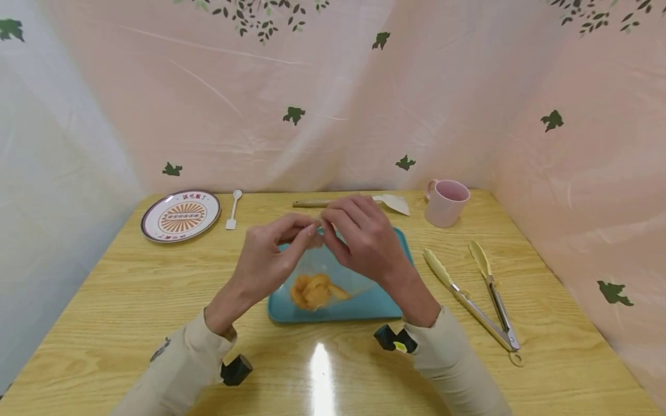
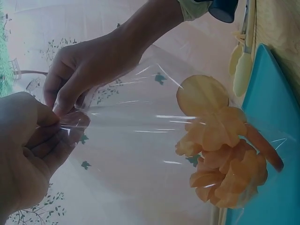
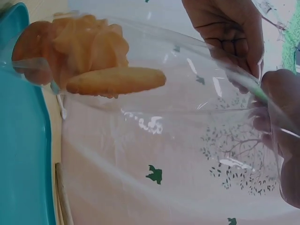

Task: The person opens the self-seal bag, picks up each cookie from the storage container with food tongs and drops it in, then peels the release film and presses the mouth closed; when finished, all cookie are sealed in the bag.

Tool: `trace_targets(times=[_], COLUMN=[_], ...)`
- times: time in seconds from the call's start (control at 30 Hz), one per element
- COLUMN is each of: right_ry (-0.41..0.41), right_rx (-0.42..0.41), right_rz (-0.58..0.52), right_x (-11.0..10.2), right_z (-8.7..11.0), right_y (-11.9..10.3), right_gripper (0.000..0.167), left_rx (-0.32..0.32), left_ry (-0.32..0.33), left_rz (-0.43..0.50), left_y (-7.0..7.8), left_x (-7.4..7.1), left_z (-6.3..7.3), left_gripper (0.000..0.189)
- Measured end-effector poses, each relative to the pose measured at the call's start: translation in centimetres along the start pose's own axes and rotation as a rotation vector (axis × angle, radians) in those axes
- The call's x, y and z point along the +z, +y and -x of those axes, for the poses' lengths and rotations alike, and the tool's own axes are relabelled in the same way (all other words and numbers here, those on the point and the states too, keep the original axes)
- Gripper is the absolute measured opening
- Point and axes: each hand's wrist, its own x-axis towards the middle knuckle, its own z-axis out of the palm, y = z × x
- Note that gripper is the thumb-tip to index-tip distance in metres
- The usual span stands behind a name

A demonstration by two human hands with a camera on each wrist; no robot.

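Observation:
A clear plastic bag hangs from both hands over a blue tray. Thin orange-brown food pieces lie at its bottom: a ruffled cluster, a round one and a long stick-shaped one. My left hand pinches the bag's top edge between thumb and fingers. Right beside it, my right hand pinches the same edge, its fingertips close to the left ones. In the left wrist view the film stretches from the fingertips down to the food.
At the back left are a patterned plate and a small white spoon. A spatula lies behind the tray, partly hidden by the right hand. On the right stand a pink mug and, nearer, spread tongs. Fabric walls enclose the table.

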Motion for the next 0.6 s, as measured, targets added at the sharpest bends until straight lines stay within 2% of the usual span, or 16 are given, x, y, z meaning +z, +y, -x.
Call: trace_targets(times=[0.2,0.43,0.6], right_ry=[-0.020,-0.032,-0.024], right_rx=[-0.034,-0.080,-0.087], right_rz=[-0.029,-0.023,-0.015], right_x=[-0.11,-0.44,-0.48], right_z=[0.08,-0.15,-0.23], right_y=[0.20,0.32,0.16], right_gripper=[0.027,0.008,0.004], left_rx=[-0.007,-0.017,-0.023], left_ry=[-0.020,-0.023,-0.022], left_rz=[0.003,-0.028,-0.029], left_y=[-0.15,-0.14,-0.11], left_x=[-0.04,0.00,0.06], left_z=[0.09,0.05,0.06], left_gripper=[0.015,0.015,0.013])
